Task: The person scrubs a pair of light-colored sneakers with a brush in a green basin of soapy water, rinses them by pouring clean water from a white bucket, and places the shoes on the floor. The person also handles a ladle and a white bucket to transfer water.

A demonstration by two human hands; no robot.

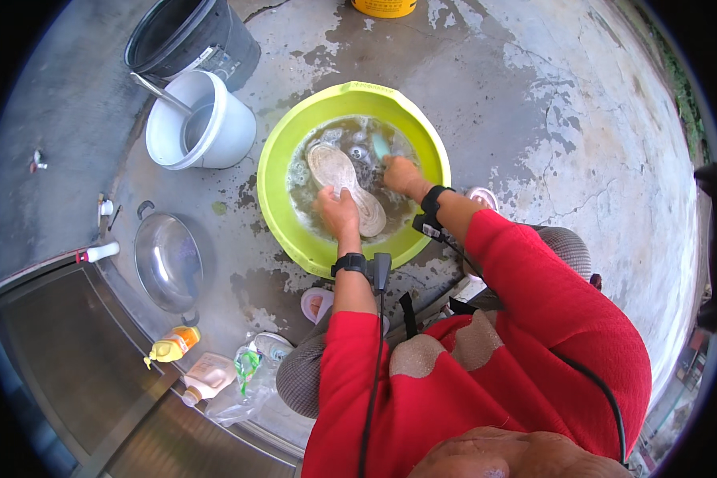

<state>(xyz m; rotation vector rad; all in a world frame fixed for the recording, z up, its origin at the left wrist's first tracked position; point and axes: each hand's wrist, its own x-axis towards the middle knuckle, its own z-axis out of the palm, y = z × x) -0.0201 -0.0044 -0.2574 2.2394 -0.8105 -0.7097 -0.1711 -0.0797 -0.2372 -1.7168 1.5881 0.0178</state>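
A lime-green plastic basin (281,227) on the ground holds murky, sudsy water (299,197). A shoe (340,170) lies in it with its pale, worn sole turned up and slanting across the basin. My left hand (338,212) grips the shoe along the near-left edge of its sole. To the right, my right hand (403,176) is closed around a light-green tool (380,145), perhaps a scrubbing brush; its working end is hidden. That hand is just off the shoe's right side, low over the water. White suds (358,153) float between the two.
A white bucket (239,128) with a metal handle poking out stands left, against a dark bucket (242,54). A steel pot (167,263), a yellow bottle (173,345), a pinkish jug (210,375) and a sneaker (273,345) by a plastic bag (239,406) are lower left. A yellow container (385,7) is at the top.
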